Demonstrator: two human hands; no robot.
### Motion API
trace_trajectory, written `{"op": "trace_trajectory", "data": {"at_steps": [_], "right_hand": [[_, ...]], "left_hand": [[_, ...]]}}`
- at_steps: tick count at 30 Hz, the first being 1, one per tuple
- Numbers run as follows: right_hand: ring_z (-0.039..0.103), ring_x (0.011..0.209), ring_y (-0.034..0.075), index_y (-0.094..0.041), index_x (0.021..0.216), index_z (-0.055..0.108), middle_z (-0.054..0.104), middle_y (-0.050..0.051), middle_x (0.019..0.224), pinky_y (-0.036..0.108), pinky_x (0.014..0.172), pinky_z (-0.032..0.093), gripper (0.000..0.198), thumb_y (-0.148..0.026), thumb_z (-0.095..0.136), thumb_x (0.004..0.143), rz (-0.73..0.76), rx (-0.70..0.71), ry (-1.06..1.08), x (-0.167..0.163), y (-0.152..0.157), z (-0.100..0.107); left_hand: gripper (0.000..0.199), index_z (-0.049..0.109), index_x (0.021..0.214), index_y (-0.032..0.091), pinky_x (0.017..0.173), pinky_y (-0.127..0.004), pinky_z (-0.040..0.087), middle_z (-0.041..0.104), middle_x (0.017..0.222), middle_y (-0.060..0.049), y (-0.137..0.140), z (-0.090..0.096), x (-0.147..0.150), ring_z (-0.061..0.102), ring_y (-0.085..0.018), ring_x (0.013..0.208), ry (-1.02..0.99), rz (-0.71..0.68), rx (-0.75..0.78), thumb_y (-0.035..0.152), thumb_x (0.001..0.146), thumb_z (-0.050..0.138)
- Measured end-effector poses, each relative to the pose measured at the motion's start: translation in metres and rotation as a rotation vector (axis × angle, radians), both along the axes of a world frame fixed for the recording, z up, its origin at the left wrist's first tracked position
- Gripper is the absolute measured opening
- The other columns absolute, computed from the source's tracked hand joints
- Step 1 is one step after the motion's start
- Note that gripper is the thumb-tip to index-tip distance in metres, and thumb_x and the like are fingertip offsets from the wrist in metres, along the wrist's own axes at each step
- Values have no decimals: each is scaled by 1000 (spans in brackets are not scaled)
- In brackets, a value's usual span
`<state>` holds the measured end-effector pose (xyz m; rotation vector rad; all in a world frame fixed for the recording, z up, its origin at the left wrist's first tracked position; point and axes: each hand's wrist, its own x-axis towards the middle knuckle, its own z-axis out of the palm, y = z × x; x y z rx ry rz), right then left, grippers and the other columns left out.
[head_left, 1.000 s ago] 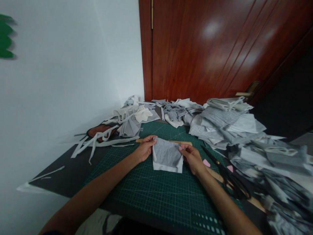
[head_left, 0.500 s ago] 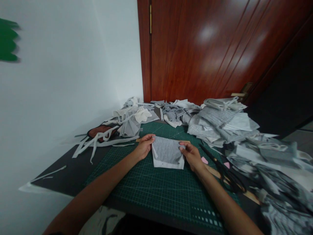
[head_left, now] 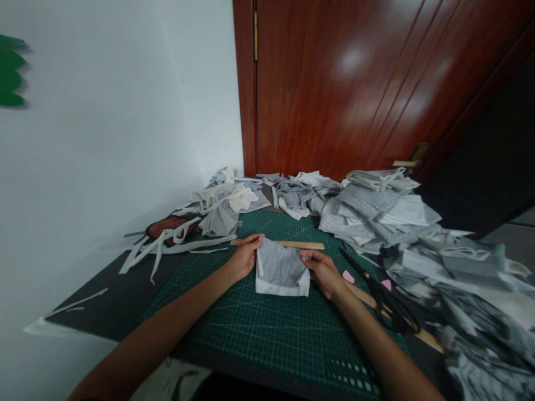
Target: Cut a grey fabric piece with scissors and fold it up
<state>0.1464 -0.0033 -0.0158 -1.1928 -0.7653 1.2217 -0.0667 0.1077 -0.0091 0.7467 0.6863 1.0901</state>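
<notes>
Grey cloth: the small grey piece with a white lower band (head_left: pixel 281 268) is over the mat at the centre of the clock face, 12 pointing away from the person; whether its lower edge touches the mat cannot be told.
Left hand (head_left: pixel 246 257): thumb and fingers nearly closed, pinching the cloth's corner at 10 o'clock.
Right hand (head_left: pixel 325 271): thumb and fingertips pinching the cloth's edge at 2 o'clock.
Cutting mat (head_left: pixel 267 334): green, gridded, lying on a dark tabletop (head_left: pixel 100 303).
Wooden ruler (head_left: pixel 303 245): flat on the mat, just beyond the cloth at 12 o'clock.
Black scissors (head_left: pixel 382 295): past the right hand, between 3 and 4 o'clock, lying across a long wooden strip (head_left: pixel 430 338).
Pink pieces (head_left: pixel 348 277): two, near the scissors at 3 o'clock.
Folded fabrics (head_left: pixel 376 214): a grey and white stack at 2 o'clock.
Scraps (head_left: pixel 296 193): heaped at 12 o'clock, more between 10 and 11.
Door (head_left: pixel 334 83): reddish-brown wood, from 12 to 2 o'clock.
Wall (head_left: pixel 125 122): white, a green shape (head_left: pixel 10 72) at 10 o'clock.
</notes>
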Motion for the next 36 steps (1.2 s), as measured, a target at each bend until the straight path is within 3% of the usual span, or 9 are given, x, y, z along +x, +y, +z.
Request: {"op": "trace_trajectory", "data": {"at_steps": [12, 26, 33, 36], "right_hand": [[65, 75, 20, -21, 93, 72, 73, 1, 83, 32, 72, 49, 51, -43, 94, 53, -30, 101, -32, 6, 2, 3], [62, 73, 20, -24, 94, 70, 69, 1, 84, 31, 66, 47, 46, -43, 92, 59, -14, 134, 81, 6, -3, 16], [58, 68, 19, -26, 99, 67, 64, 0, 78, 32, 65, 45, 43, -46, 85, 66, -107, 210, 2, 7, 1, 8], [55, 69, 19, -25, 92, 64, 61, -1, 76, 31, 65, 44, 38, -47, 83, 66, -205, 261, -112, 8, 5, 1]], "left_hand": [[28, 71, 94, 15, 70, -26, 51, 67, 76, 0, 2, 4, -5, 65, -13, 69, -33, -29, -17, 13, 69, 84], [25, 73, 95, 16, 76, -28, 53, 69, 81, -2, -1, 9, -6, 67, -15, 75, -70, -98, -37, 12, 72, 80], [29, 74, 88, 11, 83, -35, 54, 73, 86, -10, -13, 12, -2, 69, -22, 84, 118, -372, 70, 22, 66, 90], [31, 73, 84, 12, 73, -31, 52, 70, 78, -7, -11, 11, -5, 67, -19, 74, 153, -257, 136, 26, 64, 91]]}}
